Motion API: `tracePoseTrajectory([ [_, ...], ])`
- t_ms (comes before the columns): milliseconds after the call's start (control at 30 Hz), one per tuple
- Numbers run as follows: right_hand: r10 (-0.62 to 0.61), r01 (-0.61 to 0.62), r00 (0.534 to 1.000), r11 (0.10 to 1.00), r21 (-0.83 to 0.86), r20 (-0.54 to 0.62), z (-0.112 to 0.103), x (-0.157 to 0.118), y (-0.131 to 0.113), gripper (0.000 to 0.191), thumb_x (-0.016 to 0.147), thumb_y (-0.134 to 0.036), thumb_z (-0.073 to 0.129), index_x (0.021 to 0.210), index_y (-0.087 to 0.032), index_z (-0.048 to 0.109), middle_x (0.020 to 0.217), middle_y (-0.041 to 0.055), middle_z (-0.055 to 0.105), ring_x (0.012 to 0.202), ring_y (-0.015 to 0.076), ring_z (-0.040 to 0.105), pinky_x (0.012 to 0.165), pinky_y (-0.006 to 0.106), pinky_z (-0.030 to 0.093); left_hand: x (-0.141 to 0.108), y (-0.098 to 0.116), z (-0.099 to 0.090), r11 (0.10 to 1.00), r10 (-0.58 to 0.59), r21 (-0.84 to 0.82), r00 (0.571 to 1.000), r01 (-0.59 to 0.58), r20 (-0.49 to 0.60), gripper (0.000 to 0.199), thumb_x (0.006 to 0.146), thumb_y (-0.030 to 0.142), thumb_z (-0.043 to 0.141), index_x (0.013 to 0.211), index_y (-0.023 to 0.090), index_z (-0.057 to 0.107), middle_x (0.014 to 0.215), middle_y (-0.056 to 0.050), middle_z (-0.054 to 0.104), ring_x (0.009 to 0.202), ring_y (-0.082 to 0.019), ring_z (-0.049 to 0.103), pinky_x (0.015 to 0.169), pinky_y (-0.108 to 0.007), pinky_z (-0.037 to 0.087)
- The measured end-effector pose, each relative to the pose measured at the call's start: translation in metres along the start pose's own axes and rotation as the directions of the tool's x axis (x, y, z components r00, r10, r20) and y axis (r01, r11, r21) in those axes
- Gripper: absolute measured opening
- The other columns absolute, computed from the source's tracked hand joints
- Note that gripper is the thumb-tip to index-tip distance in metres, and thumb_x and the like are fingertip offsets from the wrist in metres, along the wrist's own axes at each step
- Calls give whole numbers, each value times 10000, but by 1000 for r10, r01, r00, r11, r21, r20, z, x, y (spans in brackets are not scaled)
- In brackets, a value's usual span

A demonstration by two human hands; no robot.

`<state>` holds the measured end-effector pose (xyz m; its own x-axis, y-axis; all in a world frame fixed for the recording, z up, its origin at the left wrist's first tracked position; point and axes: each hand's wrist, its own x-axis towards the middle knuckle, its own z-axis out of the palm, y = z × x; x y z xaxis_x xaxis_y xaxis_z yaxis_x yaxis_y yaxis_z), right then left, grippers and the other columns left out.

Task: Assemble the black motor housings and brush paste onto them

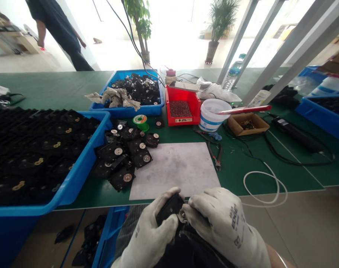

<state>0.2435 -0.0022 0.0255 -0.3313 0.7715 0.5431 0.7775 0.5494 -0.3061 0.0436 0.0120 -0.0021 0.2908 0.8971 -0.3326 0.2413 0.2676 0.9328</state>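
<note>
My left hand point(155, 227), in a white glove, grips a flat black housing point(171, 208) just in front of the table's near edge. My right hand point(216, 219), gloved the same way, has its fingers closed at a small silver metal piece point(182, 216) on the housing's right side. Whether that piece is fixed to the housing, I cannot tell. Several similar black housings with silver discs point(127, 156) lie piled on the green table, left of a white sheet point(175, 167). Nearest the sheet's right side are pliers point(215, 152) with dark handles.
A blue crate point(86, 160) packed with black housings stands at left. Behind are a blue tray point(155, 108) of black parts, a red bin point(183, 121) of small pieces, a white bucket point(212, 119), a cardboard box point(249, 128) and a solder spool point(141, 123). A cable point(283, 186) loops at right.
</note>
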Motion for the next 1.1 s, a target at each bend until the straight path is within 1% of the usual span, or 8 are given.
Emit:
tracePoseTrajectory([
  [300,-24,24,1000,999,-24,-3,2,2,1,467,1140,-246,468,683,-202,554,585,-21,529,523,159,441,586,350,260,-2,13,-2,1000,-28,9,1000,28,-4,661,746,390,649,1355,142,719,1357,-122,753,1291,-347,683,1163,-432,523],
  [533,-10,9,1000,999,-41,-18,3,4,0,490,1144,-253,456,667,-203,558,583,-17,522,518,158,445,581,348,268,-1,7,-2,999,-37,-11,999,37,4,635,751,352,662,1355,169,722,1360,-110,752,1299,-353,675,1176,-451,510],
  [767,-37,36,999,999,-41,-30,4,4,2,505,1155,-256,435,668,-202,555,576,-17,526,518,156,456,582,341,274,-1,-13,-7,999,33,-38,998,-31,53,568,862,294,643,1424,220,672,1452,-80,699,1362,-319,632,1195,-408,485],
  [867,-61,58,997,997,-50,-52,5,7,1,511,1153,-247,434,655,-204,539,560,-22,514,506,152,454,577,342,278,-1,-11,-6,998,51,-33,997,-49,57,549,862,272,634,1407,223,681,1436,-74,706,1340,-306,645,1189,-394,487],
  [933,-51,48,997,998,-47,-64,4,8,3,513,1155,-258,433,656,-209,538,558,-24,512,500,152,469,570,342,286,0,-4,-9,998,60,-18,998,-59,37,534,854,271,636,1382,222,696,1414,-73,718,1336,-305,645,1184,-390,490],
  [967,-36,34,997,999,-29,-64,3,9,6,512,1159,-289,440,663,-214,538,561,-26,516,498,151,486,564,340,296,0,2,-12,998,65,-2,998,-65,18,523,857,279,637,1374,223,701,1410,-72,719,1345,-306,637,1185,-388,487],
  [1033,-1,1,999,1000,10,-51,0,6,16,480,1151,-455,478,750,-215,587,606,-24,578,522,152,562,556,323,348,4,18,-25,994,96,60,995,-94,-37,501,876,309,632,1364,221,704,1411,-73,717,1364,-310,619,1190,-392,478],
  [1100,19,-19,999,1000,-12,-31,-4,-1,35,506,1094,-655,491,957,-195,650,732,10,693,609,178,676,586,309,446,13,38,-45,979,158,148,981,-141,-111,489,889,341,631,1355,212,705,1403,-77,718,1370,-317,610,1192,-407,471],
])
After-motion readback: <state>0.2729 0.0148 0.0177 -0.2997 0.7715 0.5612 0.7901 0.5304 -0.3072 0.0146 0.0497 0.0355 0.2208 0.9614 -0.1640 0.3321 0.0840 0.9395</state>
